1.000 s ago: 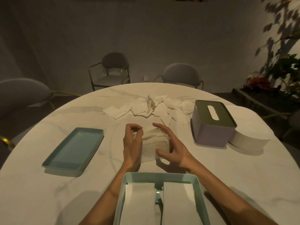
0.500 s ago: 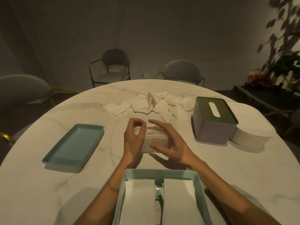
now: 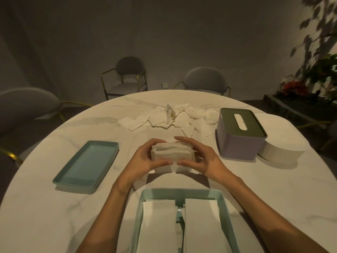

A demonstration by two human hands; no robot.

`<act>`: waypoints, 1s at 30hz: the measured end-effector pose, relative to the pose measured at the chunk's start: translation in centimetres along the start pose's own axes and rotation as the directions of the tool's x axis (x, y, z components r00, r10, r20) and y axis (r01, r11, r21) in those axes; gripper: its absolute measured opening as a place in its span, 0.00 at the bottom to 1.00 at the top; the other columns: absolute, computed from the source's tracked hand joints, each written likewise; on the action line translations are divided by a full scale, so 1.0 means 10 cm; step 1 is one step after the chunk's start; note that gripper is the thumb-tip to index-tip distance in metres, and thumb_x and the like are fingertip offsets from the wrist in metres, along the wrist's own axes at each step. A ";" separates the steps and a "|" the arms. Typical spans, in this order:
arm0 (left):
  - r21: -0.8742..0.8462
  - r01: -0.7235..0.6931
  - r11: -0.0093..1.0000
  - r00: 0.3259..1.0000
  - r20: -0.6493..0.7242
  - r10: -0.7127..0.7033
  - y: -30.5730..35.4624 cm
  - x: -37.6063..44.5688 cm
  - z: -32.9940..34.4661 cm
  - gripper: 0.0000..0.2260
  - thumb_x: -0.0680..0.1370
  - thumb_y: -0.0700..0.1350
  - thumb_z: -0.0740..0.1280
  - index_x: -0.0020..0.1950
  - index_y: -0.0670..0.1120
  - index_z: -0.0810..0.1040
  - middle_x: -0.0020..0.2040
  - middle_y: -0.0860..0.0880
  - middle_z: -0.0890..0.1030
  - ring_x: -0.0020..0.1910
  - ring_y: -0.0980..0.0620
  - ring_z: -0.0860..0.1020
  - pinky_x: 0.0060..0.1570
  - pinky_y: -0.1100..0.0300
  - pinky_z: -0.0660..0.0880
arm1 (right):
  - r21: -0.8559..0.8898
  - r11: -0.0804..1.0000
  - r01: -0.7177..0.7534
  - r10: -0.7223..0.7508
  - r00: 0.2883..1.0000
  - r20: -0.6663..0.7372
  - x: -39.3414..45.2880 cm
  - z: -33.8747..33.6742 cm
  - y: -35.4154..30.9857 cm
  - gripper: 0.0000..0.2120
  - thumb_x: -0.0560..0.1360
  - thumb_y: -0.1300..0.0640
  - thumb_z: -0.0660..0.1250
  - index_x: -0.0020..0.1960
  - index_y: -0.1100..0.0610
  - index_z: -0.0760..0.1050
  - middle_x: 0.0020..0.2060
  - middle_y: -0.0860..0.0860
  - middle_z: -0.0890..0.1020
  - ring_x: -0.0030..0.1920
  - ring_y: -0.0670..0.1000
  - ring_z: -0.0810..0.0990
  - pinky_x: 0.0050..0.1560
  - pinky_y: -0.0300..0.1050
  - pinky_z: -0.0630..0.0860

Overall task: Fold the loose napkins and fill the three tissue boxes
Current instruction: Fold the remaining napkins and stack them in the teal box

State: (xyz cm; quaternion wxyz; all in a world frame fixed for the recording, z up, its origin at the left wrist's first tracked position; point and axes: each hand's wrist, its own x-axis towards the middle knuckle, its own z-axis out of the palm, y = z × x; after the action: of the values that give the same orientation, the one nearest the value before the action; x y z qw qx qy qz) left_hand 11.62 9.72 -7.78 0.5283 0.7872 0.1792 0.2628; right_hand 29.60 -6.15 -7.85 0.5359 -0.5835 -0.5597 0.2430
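A thick stack of folded white napkins [image 3: 172, 154] is held between both hands, slightly above the table's middle. My left hand [image 3: 144, 159] grips its left end and my right hand [image 3: 202, 157] grips its right end, thumbs in front. Loose napkins [image 3: 169, 118] lie scattered at the far side. An open teal tissue box [image 3: 182, 193] stands nearest me with two white stacks [image 3: 198, 225] inside. A lilac tissue box with a green slotted lid [image 3: 240, 132] stands to the right.
A teal lid [image 3: 87, 163] lies flat at the left. A white round-cornered box [image 3: 284, 143] sits behind the lilac one. The round marble table [image 3: 54, 216] has grey chairs [image 3: 130, 75] behind it and plants at the far right.
Both hands closed round the ends of the napkin stack, which lay on the table before, and have lifted it toward me.
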 end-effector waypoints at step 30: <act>0.134 0.479 0.867 0.846 0.190 -0.497 1.26 -1.10 0.20 0.30 0.69 0.55 0.80 0.66 0.47 0.76 0.60 0.44 0.82 0.55 0.47 0.83 0.44 0.60 0.80 | -0.336 0.802 -0.494 0.580 0.779 0.238 -0.37 -0.43 -1.28 0.20 0.76 0.47 0.71 0.63 0.56 0.81 0.59 0.50 0.83 0.59 0.55 0.82 0.60 0.49 0.82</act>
State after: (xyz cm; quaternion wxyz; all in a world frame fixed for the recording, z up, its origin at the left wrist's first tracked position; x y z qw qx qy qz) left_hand 4.10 -2.61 0.79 0.5616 0.7606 0.3249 0.0240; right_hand 27.38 -13.66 3.81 0.2625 -0.7344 -0.4760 0.4063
